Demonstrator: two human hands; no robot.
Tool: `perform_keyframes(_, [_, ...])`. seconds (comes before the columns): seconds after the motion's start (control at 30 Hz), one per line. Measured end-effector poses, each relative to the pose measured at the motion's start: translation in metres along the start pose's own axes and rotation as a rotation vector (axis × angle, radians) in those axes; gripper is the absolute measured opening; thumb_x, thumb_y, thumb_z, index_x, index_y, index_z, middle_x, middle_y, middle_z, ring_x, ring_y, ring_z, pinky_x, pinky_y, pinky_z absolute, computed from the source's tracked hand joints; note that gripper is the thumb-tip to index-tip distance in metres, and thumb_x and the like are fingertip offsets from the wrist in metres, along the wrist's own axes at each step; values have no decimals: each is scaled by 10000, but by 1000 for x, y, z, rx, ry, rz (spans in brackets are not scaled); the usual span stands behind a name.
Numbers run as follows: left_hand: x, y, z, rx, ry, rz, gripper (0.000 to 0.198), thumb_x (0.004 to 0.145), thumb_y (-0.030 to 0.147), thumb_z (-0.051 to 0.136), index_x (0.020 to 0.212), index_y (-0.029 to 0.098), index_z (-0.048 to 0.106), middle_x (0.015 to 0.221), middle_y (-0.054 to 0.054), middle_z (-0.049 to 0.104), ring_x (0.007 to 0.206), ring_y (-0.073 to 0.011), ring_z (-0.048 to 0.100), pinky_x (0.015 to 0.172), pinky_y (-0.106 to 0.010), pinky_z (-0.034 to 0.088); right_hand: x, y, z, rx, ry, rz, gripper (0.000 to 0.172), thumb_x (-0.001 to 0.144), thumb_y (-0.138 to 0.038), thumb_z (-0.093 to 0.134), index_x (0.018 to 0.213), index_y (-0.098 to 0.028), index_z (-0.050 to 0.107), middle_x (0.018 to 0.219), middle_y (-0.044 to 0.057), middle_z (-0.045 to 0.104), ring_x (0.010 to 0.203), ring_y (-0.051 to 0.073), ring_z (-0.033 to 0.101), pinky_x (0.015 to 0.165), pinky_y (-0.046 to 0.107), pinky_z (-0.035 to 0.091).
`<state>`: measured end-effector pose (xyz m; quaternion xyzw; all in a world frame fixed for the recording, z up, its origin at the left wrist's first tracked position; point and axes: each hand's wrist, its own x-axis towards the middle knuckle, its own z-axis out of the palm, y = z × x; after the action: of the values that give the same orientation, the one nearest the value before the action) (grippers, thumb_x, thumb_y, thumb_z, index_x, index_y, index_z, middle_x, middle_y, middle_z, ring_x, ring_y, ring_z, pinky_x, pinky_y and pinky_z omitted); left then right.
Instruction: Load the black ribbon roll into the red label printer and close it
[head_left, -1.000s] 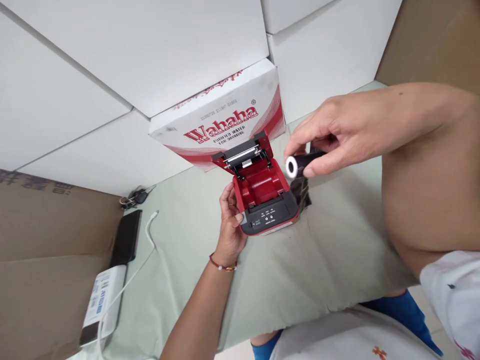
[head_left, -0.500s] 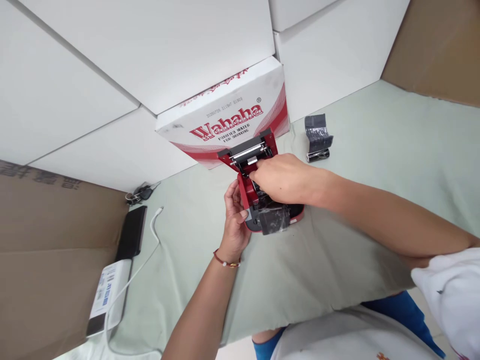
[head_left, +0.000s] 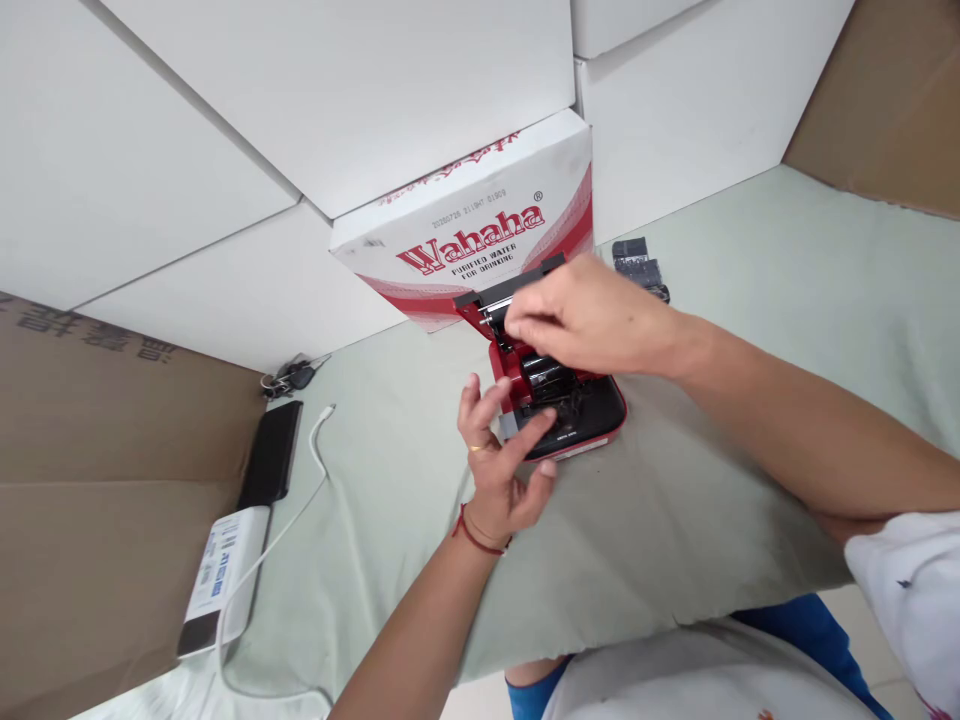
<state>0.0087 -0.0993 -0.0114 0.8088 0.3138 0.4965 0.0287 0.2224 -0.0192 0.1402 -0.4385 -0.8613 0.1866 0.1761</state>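
A small red-and-black machine (head_left: 609, 418) stands on the cloth with its hinged lid (head_left: 469, 312) raised, showing a metal roller inside. A shiny black roll (head_left: 549, 380) lies in its red well. My left hand (head_left: 501, 462) is at the machine's left front, fingers spread, with the index finger reaching over the dark front part. Above the well, beside the raised lid, is my right hand (head_left: 589, 315). Its fingers are curled together; what they hold, if anything, is hidden. The right hand covers part of the lid and roller.
A white-and-red Wahaha carton (head_left: 465, 235) stands behind the machine against white panels. Crumpled black film (head_left: 636, 262) lies to the right. On the left are keys (head_left: 296, 376), a black phone-like slab (head_left: 271, 455), a white box (head_left: 225, 570) and a white cable (head_left: 324, 470).
My left hand has let go of the machine's side and spread its fingers at the front. My right hand has risen slightly. The film flap over the front edge no longer hangs there.
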Motion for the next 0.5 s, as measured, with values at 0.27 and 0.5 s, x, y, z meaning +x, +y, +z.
perform_keyframes(0.27, [0,17,2,224,73,123,326,966,175,696,1243,293,819,1544,-128,659,1708,-337,363,1370,-612,355,18,42,16,65,411,171,453,1177,-464,431,1438,-161,645,1298,149,780,1184,291,708,1015,402,515])
perform_keyframes(0.5, [4,22,0,265,82,192,336,948,92,641,1159,275,827,1473,-119,673,1730,-253,322,1412,-503,307,21,50,15,440,368,117,549,1181,-624,368,1161,-215,734,1168,90,822,1102,241,735,981,359,538])
